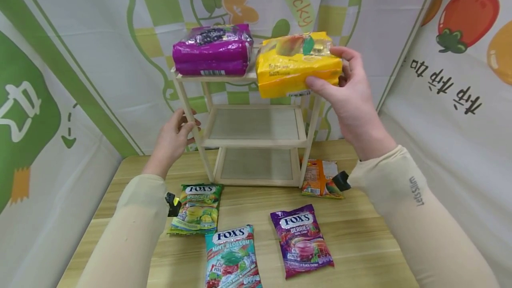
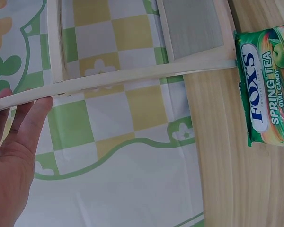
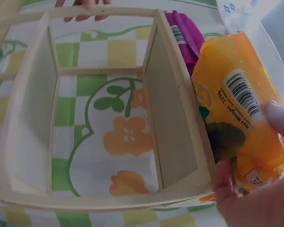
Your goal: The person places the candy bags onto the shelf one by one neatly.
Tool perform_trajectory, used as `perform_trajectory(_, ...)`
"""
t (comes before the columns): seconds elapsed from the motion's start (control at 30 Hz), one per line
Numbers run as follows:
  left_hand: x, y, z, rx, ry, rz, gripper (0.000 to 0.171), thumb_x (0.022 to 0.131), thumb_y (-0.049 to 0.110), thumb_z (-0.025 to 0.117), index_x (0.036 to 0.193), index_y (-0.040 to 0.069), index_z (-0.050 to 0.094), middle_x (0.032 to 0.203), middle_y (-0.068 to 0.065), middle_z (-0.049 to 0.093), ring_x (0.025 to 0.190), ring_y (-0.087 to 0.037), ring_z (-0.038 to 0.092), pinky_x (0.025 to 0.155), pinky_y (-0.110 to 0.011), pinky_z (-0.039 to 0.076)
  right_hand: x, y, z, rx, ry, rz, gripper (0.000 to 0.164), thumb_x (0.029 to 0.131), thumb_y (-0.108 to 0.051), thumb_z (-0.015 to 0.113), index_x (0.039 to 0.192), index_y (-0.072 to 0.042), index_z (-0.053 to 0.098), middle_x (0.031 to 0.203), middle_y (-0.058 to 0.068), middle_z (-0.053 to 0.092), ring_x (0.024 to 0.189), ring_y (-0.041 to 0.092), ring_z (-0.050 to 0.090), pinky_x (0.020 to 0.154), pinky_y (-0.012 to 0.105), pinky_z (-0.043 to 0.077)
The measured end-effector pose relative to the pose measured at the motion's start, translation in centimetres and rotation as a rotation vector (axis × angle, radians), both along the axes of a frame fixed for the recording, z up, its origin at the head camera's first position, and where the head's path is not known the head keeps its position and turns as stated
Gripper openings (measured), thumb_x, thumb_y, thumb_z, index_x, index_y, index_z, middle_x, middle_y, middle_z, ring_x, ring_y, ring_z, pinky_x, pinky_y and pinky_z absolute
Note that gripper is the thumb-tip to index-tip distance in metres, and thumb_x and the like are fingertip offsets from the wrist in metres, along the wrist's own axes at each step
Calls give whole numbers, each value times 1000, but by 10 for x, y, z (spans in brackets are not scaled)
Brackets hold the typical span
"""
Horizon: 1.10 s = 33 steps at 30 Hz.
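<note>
My right hand (image 1: pixel 352 88) grips a yellow package (image 1: pixel 298 68) with a mango picture, thumb on its front face and fingers at its right end. It overlaps the right side of the top tier of a wooden shelf rack (image 1: pixel 256 143); in the right wrist view the yellow package (image 3: pixel 246 104) lies close against the top board. My left hand (image 1: pixel 174 134) holds the rack's front left post, and the left wrist view has its fingers at that post (image 2: pixel 118 78). A purple package (image 1: pixel 212 59) with a dark grape picture sits on the top tier's left side.
On the wooden table (image 1: pixel 360 243) lie a green Spring Tea candy bag (image 1: pixel 198 210), a teal candy bag (image 1: pixel 232 257), a purple Berries bag (image 1: pixel 302 241) and an orange bag (image 1: pixel 320 179) by the rack's right foot. A printed cloth backdrop (image 1: pixel 152 21) stands behind the rack.
</note>
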<state>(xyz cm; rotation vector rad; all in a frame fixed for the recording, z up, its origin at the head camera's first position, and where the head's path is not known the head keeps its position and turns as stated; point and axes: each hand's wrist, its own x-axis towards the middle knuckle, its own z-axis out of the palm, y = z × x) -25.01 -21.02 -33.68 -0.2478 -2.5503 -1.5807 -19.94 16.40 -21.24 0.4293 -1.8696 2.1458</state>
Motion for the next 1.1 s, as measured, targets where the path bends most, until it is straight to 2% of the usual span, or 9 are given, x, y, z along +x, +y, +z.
perform_trajectory(0.13,0,0,0,0,6,-6,38,112,20,39,148,9,40,135,-22,54,130,-37,54,105,-51,54,2,0,-2,201,7,-130,71,89,-19,82,145,-22,39,140,8,47,118,24,52,96,29,55)
perform_trajectory(0.23,-1,-1,-1,5,1,-10,38,112,20,38,149,9,40,135,-22,54,132,-38,52,105,-51,54,2,-2,-3,383,79,-244,70,90,-27,81,147,-21,39,142,5,43,116,21,49,94,27,50)
perform_trajectory(0.37,-1,-2,-1,9,-7,-13,39,113,19,37,150,9,39,136,-23,53,133,-39,51,105,-50,54,-1,-3,-6,572,258,-384,68,92,-26,79,146,-10,42,155,3,35,125,18,42,98,30,46)
perform_trajectory(0.47,-1,-2,-1,6,-7,-13,39,113,19,37,150,9,39,136,-22,53,133,-39,51,105,-50,54,-3,-3,-8,661,424,-462,65,92,-23,80,143,-2,46,154,10,39,133,23,39,108,33,42)
perform_trajectory(0.57,-1,-2,-1,1,-5,-9,39,112,20,38,149,9,40,135,-22,53,133,-38,52,106,-50,53,-5,-3,-10,737,608,-519,61,92,-23,79,138,3,49,145,19,47,135,30,38,112,37,37)
perform_trajectory(0.63,-1,-2,-1,1,-5,-7,38,112,20,38,149,9,40,135,-21,54,133,-37,52,106,-50,53,-7,-3,-11,781,715,-546,59,92,-22,78,136,5,50,139,23,50,131,37,39,111,41,36)
perform_trajectory(0.77,-1,-2,-1,4,-3,-9,38,112,20,38,149,9,40,136,-22,54,133,-38,51,106,-51,53,-8,-4,-11,837,852,-566,50,93,-19,77,131,3,55,133,25,51,127,42,40,111,45,39)
perform_trajectory(0.97,-2,-2,-2,9,-2,-15,40,112,20,38,150,9,38,137,-22,53,132,-38,52,106,-52,53,-10,-9,-7,857,1012,-556,35,90,-8,78,120,1,63,122,23,58,123,43,46,114,47,40)
perform_trajectory(1.1,-2,-1,-2,9,-3,-13,39,112,20,38,150,9,39,137,-22,53,132,-38,52,106,-52,53,-9,-13,-8,896,1071,-568,26,93,-6,74,117,-2,66,115,21,63,116,42,52,106,50,46)
